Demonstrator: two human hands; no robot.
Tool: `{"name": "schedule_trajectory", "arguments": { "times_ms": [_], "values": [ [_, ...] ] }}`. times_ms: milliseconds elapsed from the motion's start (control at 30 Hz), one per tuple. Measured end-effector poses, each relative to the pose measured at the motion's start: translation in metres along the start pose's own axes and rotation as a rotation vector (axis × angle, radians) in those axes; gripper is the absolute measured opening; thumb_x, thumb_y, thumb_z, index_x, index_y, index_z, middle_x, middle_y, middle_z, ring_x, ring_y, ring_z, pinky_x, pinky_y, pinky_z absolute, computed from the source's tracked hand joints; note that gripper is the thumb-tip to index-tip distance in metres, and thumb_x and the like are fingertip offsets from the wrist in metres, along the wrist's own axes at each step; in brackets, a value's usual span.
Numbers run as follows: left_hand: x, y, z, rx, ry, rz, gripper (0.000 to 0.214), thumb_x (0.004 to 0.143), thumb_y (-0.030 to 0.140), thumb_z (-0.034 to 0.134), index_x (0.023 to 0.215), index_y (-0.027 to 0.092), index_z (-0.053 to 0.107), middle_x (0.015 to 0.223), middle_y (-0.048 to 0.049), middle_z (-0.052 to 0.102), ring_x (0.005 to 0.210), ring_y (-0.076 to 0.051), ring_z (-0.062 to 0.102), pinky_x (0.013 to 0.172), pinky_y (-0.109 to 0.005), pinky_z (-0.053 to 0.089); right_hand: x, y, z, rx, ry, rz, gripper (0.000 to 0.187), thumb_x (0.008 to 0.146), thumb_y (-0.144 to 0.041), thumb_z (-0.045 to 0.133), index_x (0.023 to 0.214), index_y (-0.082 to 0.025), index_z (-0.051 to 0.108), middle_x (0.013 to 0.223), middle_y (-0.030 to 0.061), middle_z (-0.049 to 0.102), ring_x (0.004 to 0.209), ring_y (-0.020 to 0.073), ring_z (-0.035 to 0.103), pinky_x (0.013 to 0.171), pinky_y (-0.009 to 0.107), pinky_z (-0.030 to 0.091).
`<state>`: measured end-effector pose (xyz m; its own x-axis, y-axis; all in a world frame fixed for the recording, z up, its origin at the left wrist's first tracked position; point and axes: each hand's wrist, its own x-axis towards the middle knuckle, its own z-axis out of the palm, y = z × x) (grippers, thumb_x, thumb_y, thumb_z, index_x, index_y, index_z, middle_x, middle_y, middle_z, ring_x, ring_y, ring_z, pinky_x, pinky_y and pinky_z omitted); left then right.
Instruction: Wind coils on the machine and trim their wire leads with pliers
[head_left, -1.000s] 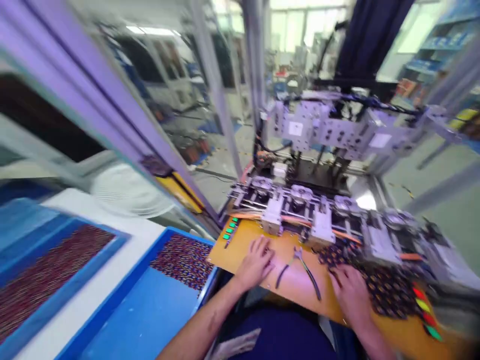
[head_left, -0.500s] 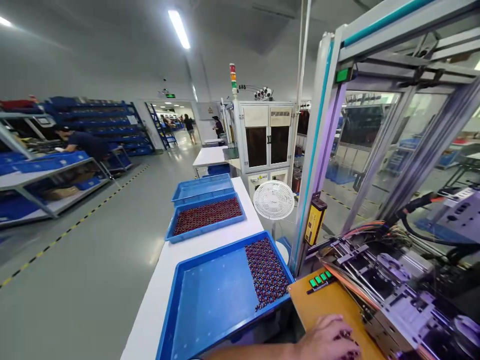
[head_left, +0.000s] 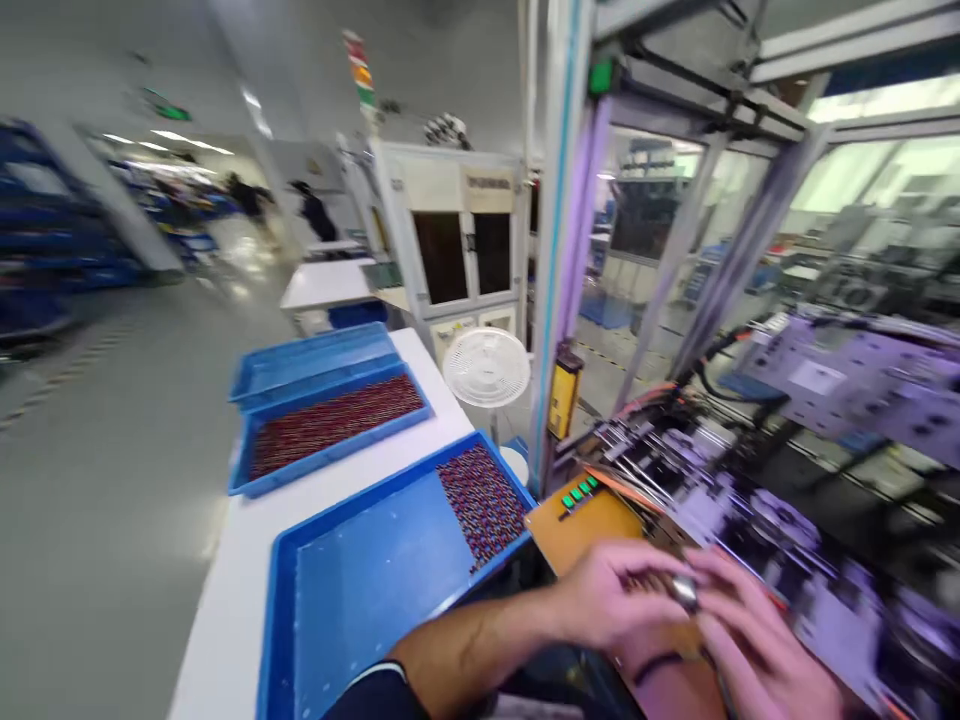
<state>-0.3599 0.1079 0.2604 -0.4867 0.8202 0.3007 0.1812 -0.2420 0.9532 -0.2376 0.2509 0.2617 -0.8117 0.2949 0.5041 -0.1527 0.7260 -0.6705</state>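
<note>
Orange counter [head_left: 556,537]: together above it were your left hand [head_left: 611,600] and right hand [head_left: 765,635]. The left clasped small brown parts [head_left: 646,581], a shiny piece [head_left: 684,593] at their end, just beside the right's fingertips; whether the right gripped it could not be told. Green buttons [head_left: 576,494] lined the counter's left edge.

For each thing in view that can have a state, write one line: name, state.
Left hand: curled, thumb and fingers around small parts
Small parts: held in the left hand, blurred
Silver piece: between the two hands
Right hand: fingers bent beside the silver piece; contact unclear
Near blue tray: filled at its right end
Farther blue tray: filled along its length
Cabinet doors: shut
Fan: upright; spinning or not, cannot tell
</note>
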Motion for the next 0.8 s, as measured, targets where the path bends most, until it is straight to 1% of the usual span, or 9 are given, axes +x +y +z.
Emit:
{"name": "schedule_trajectory", "arguments": {
  "times_ms": [33,67,133,233,333,567,667,733,800],
  "values": [
    [0.003,0.008,-0.004,0.102,0.088,0.076,0.047,0.081,0.052,0.068,0.109,0.014,0.074,0.098,-0.0119,0.076,0.087,-0.021,0.071,0.082,-0.034,0.057,0.008,-0.009,0.0,0.115,-0.015,0.025,0.02,0.094,-0.04,0.055,0.089,-0.03,0.072,0.122,0.0091,0.064,0.11,0.0283,0.064,0.085,0.04,0.06],
    [0.007,0.013,-0.009,0.106,0.119,0.096,0.04,0.081,0.044,0.071,0.11,0.016,0.073,0.1,-0.0112,0.075,0.09,-0.021,0.069,0.085,-0.035,0.055,0.018,-0.017,0.001,0.219,-0.031,0.057,0.02,0.094,-0.039,0.057,0.09,-0.027,0.072,0.119,0.0097,0.064,0.111,0.0273,0.064,0.088,0.04,0.059],
    [0.014,0.016,-0.016,0.118,0.147,0.13,0.035,0.082,0.034,0.072,0.113,0.018,0.071,0.101,-0.0096,0.074,0.09,-0.02,0.067,0.086,-0.035,0.053,0.035,-0.027,0.003,0.376,-0.055,0.094,0.018,0.093,-0.037,0.059,0.09,-0.025,0.072,0.115,0.0092,0.065,0.11,0.0248,0.063,0.088,0.037,0.058],
    [0.017,0.014,-0.02,0.233,0.2,0.248,0.033,0.083,0.028,0.072,0.114,0.018,0.07,0.089,-0.006,0.073,0.078,-0.016,0.065,0.075,-0.03,0.054,0.047,-0.031,0.007,0.503,-0.053,0.148,0.016,0.093,-0.036,0.06,0.09,-0.025,0.072,0.112,0.0072,0.064,0.109,0.0217,0.061,0.087,0.033,0.057],
    [0.016,0.013,-0.019,0.33,0.23,0.355,0.031,0.085,0.025,0.069,0.115,0.019,0.068,0.084,-0.0039,0.071,0.074,-0.014,0.064,0.069,-0.027,0.054,0.046,-0.029,0.009,0.562,-0.044,0.168,0.015,0.093,-0.037,0.062,0.092,-0.026,0.072,0.113,0.0067,0.063,0.11,0.021,0.06,0.087,0.032,0.056],
    [0.02,0.013,-0.021,0.44,0.224,0.479,0.028,0.086,0.02,0.067,0.114,0.022,0.066,0.097,-0.006,0.069,0.085,-0.016,0.067,0.075,-0.029,0.056,0.048,-0.025,0.008,0.537,-0.074,0.142,0.013,0.092,-0.033,0.063,0.088,-0.023,0.072,0.111,0.0077,0.063,0.107,0.021,0.061,0.088,0.033,0.054],
    [0.016,-0.007,-0.027,0.54,0.215,0.477,0.036,0.088,0.019,0.065,0.123,0.023,0.061,0.104,-0.0079,0.068,0.093,-0.018,0.067,0.08,-0.032,0.057,0.054,-0.018,0.003,0.463,-0.142,0.136,0.016,0.093,-0.031,0.061,0.088,-0.022,0.072,0.109,0.0083,0.065,0.105,0.0209,0.063,0.09,0.034,0.054],
    [0.01,-0.032,-0.031,0.637,0.183,0.353,0.047,0.086,0.028,0.067,0.131,0.022,0.055,0.112,-0.0114,0.068,0.101,-0.022,0.066,0.088,-0.039,0.056,0.064,-0.004,-0.006,0.358,-0.185,0.116,0.018,0.093,-0.03,0.059,0.088,-0.02,0.072,0.109,0.0091,0.066,0.101,0.0203,0.065,0.087,0.033,0.055],
    [0.002,-0.064,-0.033,0.729,0.115,0.198,0.058,0.084,0.039,0.068,0.137,0.021,0.05,0.121,-0.0151,0.065,0.112,-0.028,0.063,0.097,-0.047,0.053,0.079,0.02,-0.017,0.162,-0.199,0.049,0.019,0.094,-0.03,0.058,0.089,-0.019,0.073,0.106,0.0097,0.069,0.096,0.02,0.067,0.084,0.033,0.056]
  ]
}}
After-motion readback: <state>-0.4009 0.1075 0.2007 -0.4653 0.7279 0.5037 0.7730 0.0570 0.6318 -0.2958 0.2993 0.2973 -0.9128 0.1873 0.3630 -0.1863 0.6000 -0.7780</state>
